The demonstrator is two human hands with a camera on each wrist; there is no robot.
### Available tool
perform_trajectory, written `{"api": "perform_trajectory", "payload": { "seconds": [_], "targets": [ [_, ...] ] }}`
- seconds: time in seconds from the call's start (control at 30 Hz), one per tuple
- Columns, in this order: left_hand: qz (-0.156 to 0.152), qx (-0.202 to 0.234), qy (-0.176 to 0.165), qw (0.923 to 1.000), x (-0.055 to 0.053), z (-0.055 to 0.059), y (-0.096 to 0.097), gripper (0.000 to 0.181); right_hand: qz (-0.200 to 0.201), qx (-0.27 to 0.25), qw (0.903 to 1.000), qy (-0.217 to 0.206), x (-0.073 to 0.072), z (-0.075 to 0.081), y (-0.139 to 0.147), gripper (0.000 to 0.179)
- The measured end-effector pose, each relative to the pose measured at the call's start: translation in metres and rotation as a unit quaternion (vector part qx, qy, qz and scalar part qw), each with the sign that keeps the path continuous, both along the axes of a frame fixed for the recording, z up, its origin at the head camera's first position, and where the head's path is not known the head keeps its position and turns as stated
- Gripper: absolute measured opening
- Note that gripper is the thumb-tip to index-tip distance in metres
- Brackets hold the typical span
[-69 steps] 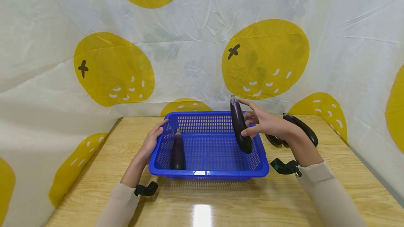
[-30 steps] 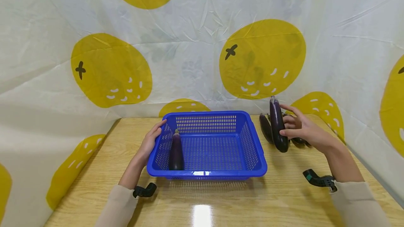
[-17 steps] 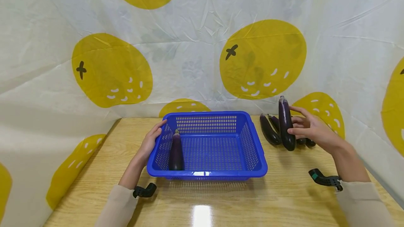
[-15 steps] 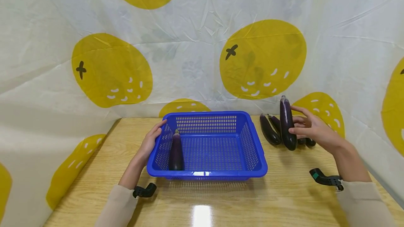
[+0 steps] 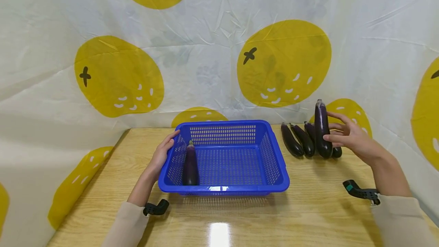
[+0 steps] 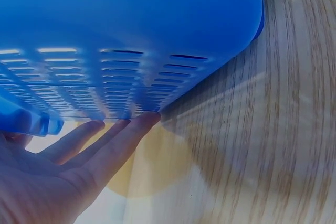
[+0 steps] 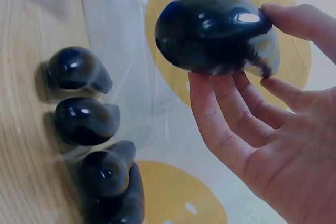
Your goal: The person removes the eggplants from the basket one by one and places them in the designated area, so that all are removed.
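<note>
My right hand (image 5: 354, 140) pinches a dark purple eggplant (image 5: 322, 129) between thumb and fingers, stem up, over the right part of the table. In the right wrist view its glossy round end (image 7: 210, 32) faces the camera, off the table. Just behind and left of it lie several more eggplants (image 5: 291, 142) in a row, partly hidden by the held one. My left hand (image 5: 161, 155) rests against the left side of a blue plastic basket (image 5: 223, 189); the left wrist view shows its straight fingers touching the slotted wall (image 6: 121, 77). One eggplant (image 5: 190, 165) lies inside, along the left wall.
The basket stands on a light wooden table (image 5: 253, 220). A white cloth with yellow fruit prints (image 5: 205, 68) hangs behind and at both sides, meeting the table's back edge. Black camera mounts (image 5: 360, 191) sit at both wrists.
My right hand has carried the eggplant from over the basket's right side to the right, above the other eggplants, which show more now. The left hand stays at the basket.
</note>
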State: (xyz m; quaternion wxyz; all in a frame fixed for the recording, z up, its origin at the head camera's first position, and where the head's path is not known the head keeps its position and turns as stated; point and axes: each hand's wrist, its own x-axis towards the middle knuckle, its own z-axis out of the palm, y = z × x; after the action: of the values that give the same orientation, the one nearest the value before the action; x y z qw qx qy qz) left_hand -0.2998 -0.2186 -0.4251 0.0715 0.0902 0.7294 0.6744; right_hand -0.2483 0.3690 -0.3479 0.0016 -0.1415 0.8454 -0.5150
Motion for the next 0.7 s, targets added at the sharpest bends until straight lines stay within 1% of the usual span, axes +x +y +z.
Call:
{"api": "perform_trajectory", "payload": {
  "seconds": [0.1, 0.27, 0.4, 0.5, 0.7],
  "targets": [
    [-0.004, 0.004, -0.004, 1.0, 0.004, 0.005, 0.002, 0.046, 0.001, 0.002, 1.0, 0.004, 0.001, -0.001, 0.006, 0.074],
    [-0.01, 0.008, -0.013, 0.9998, 0.014, 0.02, 0.006, 0.046, -0.013, 0.006, 0.9999, 0.009, 0.003, -0.001, 0.016, 0.075],
    [-0.011, 0.005, -0.013, 0.9998, 0.019, 0.027, 0.008, 0.047, -0.029, -0.009, 0.9995, 0.011, 0.006, 0.0, 0.024, 0.074],
    [-0.011, 0.005, -0.011, 0.9999, 0.02, 0.029, 0.008, 0.047, -0.04, -0.018, 0.999, 0.007, 0.007, 0.001, 0.03, 0.073],
    [-0.011, 0.005, -0.01, 0.9999, 0.018, 0.026, 0.007, 0.047, -0.061, -0.014, 0.9981, -0.002, 0.008, -0.001, 0.044, 0.075]
  ]
}}
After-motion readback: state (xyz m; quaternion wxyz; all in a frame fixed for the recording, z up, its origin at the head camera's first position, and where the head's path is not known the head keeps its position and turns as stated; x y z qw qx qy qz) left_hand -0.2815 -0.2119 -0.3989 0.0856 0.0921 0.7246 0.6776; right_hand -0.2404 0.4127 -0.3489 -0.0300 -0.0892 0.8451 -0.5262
